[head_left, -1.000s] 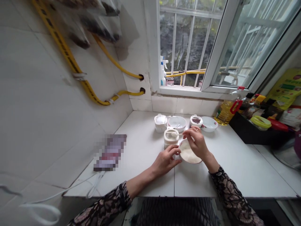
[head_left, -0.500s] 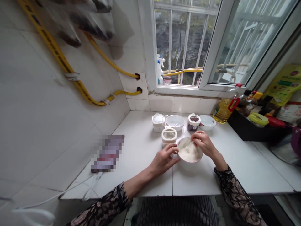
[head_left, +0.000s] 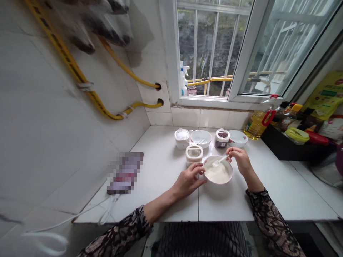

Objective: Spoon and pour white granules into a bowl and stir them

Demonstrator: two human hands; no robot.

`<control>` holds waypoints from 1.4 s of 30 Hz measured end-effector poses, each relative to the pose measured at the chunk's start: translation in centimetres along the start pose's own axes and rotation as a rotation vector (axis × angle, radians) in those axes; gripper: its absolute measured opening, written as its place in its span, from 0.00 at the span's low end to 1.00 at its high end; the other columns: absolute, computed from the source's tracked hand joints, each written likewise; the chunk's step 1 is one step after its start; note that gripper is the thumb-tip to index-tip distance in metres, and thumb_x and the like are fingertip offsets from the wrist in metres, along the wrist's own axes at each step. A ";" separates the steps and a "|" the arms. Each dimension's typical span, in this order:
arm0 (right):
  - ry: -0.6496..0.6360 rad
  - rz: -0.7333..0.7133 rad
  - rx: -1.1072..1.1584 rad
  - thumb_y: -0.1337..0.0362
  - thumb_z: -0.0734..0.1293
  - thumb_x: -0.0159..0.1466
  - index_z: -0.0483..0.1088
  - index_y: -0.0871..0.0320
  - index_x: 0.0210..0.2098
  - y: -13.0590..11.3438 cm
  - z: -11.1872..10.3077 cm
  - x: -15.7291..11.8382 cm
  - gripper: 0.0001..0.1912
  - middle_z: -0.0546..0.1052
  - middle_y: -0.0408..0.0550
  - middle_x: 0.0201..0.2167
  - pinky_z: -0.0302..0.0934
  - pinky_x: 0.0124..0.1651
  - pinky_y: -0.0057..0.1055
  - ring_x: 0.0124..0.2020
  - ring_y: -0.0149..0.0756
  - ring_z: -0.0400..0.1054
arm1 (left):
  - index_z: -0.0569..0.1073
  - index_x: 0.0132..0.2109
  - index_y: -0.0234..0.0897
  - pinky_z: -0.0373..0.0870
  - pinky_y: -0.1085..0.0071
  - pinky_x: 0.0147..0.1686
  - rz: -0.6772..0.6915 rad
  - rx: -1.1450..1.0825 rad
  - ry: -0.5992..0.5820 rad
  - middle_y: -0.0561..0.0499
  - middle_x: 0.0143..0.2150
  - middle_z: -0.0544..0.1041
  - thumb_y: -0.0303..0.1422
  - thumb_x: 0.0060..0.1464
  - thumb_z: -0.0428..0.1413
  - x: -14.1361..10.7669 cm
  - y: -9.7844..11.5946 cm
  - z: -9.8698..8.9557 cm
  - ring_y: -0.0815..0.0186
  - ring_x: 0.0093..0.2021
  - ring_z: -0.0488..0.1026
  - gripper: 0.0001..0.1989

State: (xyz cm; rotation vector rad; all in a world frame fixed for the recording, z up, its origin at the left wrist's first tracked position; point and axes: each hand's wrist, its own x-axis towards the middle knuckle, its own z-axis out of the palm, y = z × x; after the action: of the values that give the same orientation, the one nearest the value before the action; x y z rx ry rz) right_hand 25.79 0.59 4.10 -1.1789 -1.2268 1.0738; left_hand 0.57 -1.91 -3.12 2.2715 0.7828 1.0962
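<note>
A white bowl (head_left: 218, 181) with a pale, flour-like powder (head_left: 216, 173) in it rests on the white counter. My left hand (head_left: 189, 180) grips the bowl's left side, its fingers at the rim and its thumb lower down. Between the fingertips of my right hand (head_left: 239, 160) is a small white spoon (head_left: 220, 160), held above the bowl's far right rim with its head over the powder. Just behind the bowl and my left fingers stands a lidded seasoning jar (head_left: 194, 153).
Farther back are a jar of white grains (head_left: 182, 139), a white bowl (head_left: 200, 138), a jar with dark contents (head_left: 222, 139) and another bowl (head_left: 237, 138). An oil bottle (head_left: 257, 123) and a black condiment box (head_left: 278, 144) stand right. A blurred-out object (head_left: 125, 174) with a cable lies left.
The spoon has come up out of the powder, so its head now shows. My right hand has shifted slightly to the right; my left hand stays on the bowl.
</note>
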 end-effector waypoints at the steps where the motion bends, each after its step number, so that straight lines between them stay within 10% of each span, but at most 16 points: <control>1: -0.002 0.006 0.013 0.62 0.66 0.48 0.73 0.57 0.21 0.1 -0.1 0.1 0.06 0.67 0.40 0.10 0.60 0.32 0.34 0.19 0.35 0.63 | 0.70 0.48 0.40 0.80 0.72 0.33 -0.001 0.002 -0.002 0.44 0.53 0.72 0.33 0.59 0.58 0.0 0.0 0.0 0.69 0.38 0.75 0.10; 42: -0.018 0.002 0.109 0.59 0.67 0.49 0.71 0.56 0.25 0.9 0.7 0.8 0.07 0.67 0.40 0.13 0.64 0.33 0.36 0.22 0.37 0.67 | 0.70 0.48 0.40 0.80 0.71 0.33 -0.035 -0.029 -0.007 0.45 0.53 0.72 0.34 0.59 0.58 0.1 0.3 0.0 0.68 0.39 0.75 0.10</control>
State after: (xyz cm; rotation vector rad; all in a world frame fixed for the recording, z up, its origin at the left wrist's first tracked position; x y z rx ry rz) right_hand 25.14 1.53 3.33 -1.0896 -1.1668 1.1407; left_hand 0.73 -2.04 -2.89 2.2277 0.7964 1.0767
